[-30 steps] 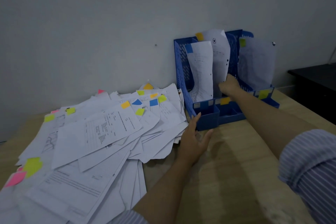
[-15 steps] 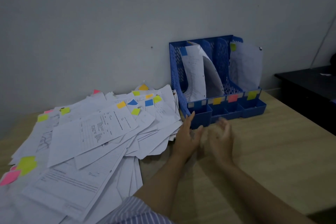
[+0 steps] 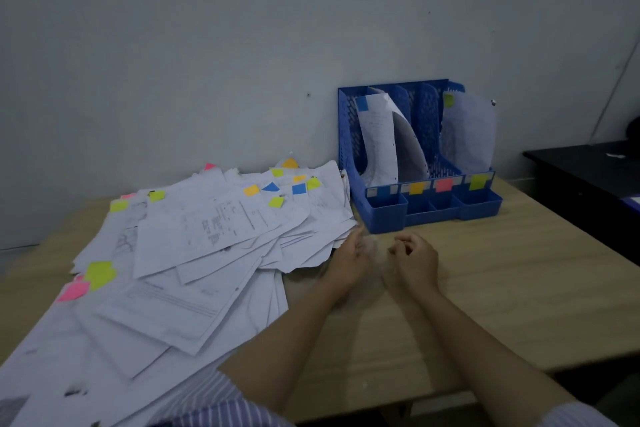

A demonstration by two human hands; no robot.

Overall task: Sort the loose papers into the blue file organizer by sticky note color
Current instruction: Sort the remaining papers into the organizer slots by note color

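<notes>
Left grip [image 3: 349, 258] blurred, state unclear | right grip [image 3: 414, 258] curled, empty | perforated blue file organizer [image 3: 353, 149] | loose papers [image 3: 207, 236] fanned

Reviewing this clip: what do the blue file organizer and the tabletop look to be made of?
Blue file organizer: probably moulded plastic, uniform matte blue, with rows of punched holes in its dividers and thin rounded walls on the front trays. Tabletop: pale wood look with faint straight grain and a smooth, dull surface; solid wood or laminate cannot be told.
</notes>
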